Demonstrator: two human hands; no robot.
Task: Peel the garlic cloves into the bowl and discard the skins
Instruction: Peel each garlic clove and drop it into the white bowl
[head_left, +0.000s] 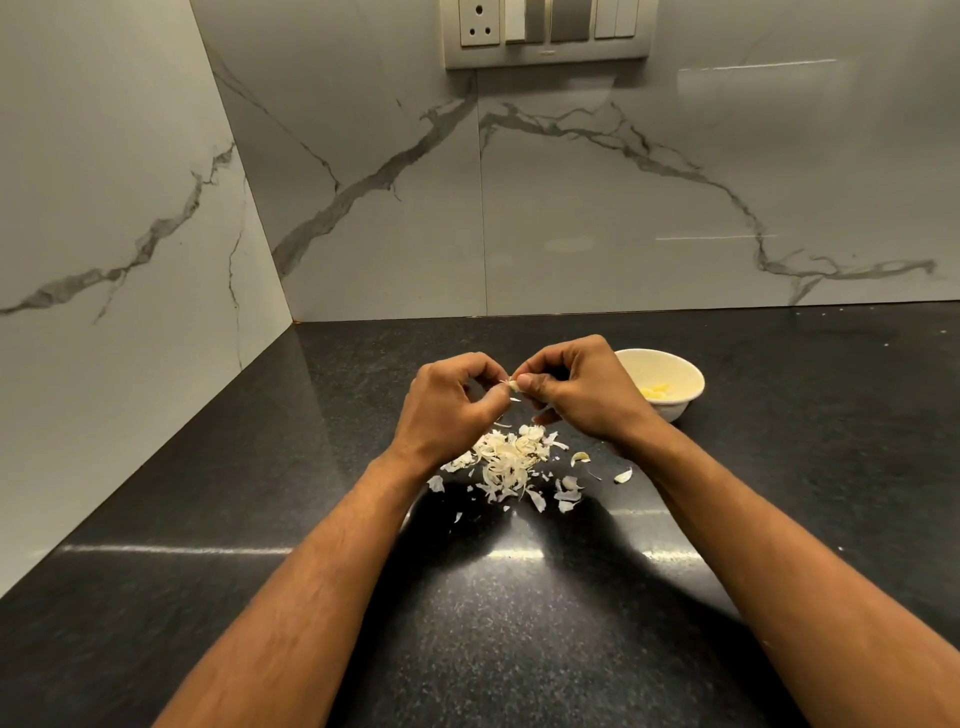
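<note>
Centrally, on a black speckled counter (260, 467), a left hand (447, 410) and right hand (576, 395) together pinch one garlic clove (513, 385) above a skin pile (506, 462). At the hands' three o'clock sits a cream bowl (680, 382) holding peeled cloves (655, 391); two unpeeled cloves (581, 458) lie at five o'clock.

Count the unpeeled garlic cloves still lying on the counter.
2: one clove just right of the skin pile, another clove further right beside the right forearm. A third is pinched between the left hand and right hand. More may hide among the skins.
</note>
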